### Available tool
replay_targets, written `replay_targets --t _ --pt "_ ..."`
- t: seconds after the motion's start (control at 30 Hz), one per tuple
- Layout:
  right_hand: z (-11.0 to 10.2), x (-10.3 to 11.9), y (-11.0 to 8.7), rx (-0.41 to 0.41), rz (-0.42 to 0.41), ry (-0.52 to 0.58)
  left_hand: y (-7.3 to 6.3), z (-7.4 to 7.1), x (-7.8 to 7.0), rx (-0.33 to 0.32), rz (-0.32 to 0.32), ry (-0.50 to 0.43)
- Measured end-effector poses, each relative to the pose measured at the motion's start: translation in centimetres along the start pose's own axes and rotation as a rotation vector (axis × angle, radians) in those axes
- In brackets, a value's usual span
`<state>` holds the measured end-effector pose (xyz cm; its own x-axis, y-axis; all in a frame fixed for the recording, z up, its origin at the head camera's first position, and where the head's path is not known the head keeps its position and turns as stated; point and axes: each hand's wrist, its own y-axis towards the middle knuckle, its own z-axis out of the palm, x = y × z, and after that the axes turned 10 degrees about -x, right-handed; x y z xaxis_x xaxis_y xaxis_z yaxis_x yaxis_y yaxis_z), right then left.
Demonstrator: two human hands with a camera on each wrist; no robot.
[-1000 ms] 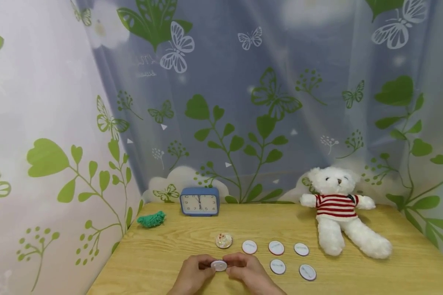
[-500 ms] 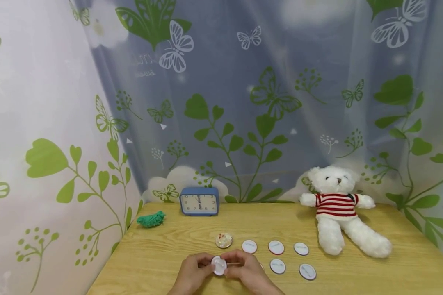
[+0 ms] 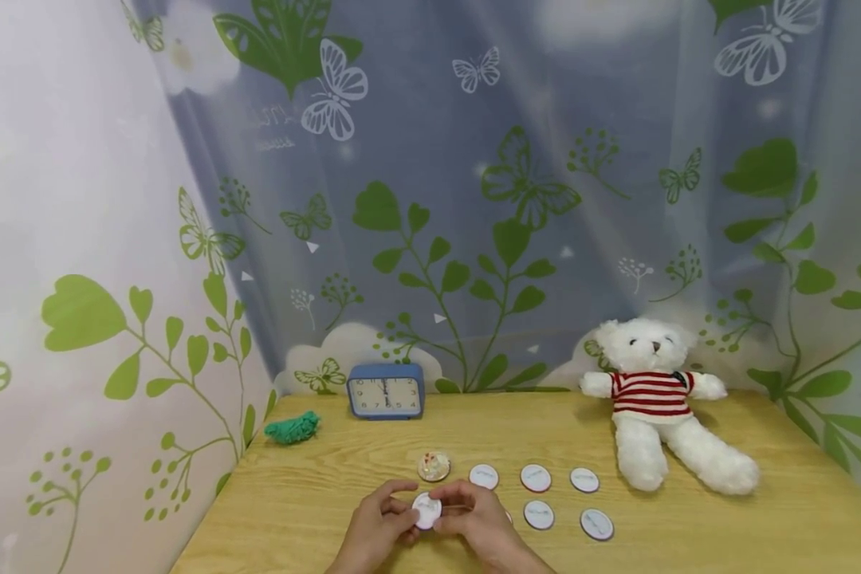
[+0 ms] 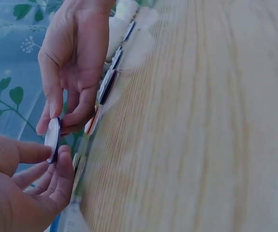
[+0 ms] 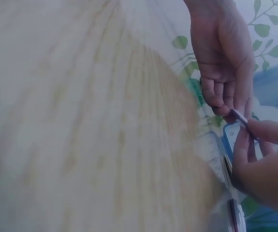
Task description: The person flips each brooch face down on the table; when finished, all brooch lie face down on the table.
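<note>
A round pin-back badge [image 3: 427, 511], its white back turned up toward the head camera, is held between both hands over the front of the table. My left hand [image 3: 379, 522] pinches its left edge with thumb and fingers. From the other side, my right hand [image 3: 477, 522] pinches the right edge. In the left wrist view the badge [image 4: 53, 137] appears nearly edge-on, its rim dark blue. Just beyond the hands lies a badge with a colourful picture face [image 3: 434, 466]. Another badge is mostly hidden behind the right hand.
Several badges lie white back up to the right, among them a red-rimmed badge [image 3: 536, 478] and a nearer one [image 3: 597, 524]. A blue clock [image 3: 386, 392], a green yarn bundle [image 3: 292, 429] and a white teddy bear [image 3: 653, 402] are along the wooden table's back [image 3: 316, 478].
The badge has tilted up from a flat angle, so its white back faces the head camera more. Both hands keep their pinch on it and have barely shifted.
</note>
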<state>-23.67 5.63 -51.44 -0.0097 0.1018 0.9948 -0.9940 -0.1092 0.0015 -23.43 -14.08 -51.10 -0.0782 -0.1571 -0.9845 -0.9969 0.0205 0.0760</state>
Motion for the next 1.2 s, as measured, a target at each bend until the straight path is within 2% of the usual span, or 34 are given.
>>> replay_targets --t 0.17,0.33,0.47,0.73,0.93,1.1,1.2 --pt "0.08 -0.14 0.09 -0.04 -0.002 0.006 -0.05 -0.16 -0.05 0.023 0.007 -0.025" --pt "0.06 -0.31 -0.05 -0.036 -0.004 0.031 -0.1 -0.5 -0.01 0.051 -0.018 0.005" --pt "0.07 -0.34 -0.05 -0.036 -0.009 0.031 0.04 -0.72 0.11 0.076 -0.008 0.022" --pt "-0.06 -0.37 0.03 -0.057 -0.011 -0.04 0.07 -0.7 0.38 0.095 0.011 0.035" --pt "-0.16 -0.31 -0.05 -0.068 -0.059 -0.12 0.08 -0.79 0.82 0.109 0.006 0.035" --pt "-0.17 -0.35 -0.1 -0.066 -0.084 -0.125 0.02 -0.84 0.94 0.111 0.022 0.04" --pt "-0.22 -0.25 -0.2 -0.055 -0.092 -0.126 -0.02 -0.87 0.85 0.097 0.052 0.071"
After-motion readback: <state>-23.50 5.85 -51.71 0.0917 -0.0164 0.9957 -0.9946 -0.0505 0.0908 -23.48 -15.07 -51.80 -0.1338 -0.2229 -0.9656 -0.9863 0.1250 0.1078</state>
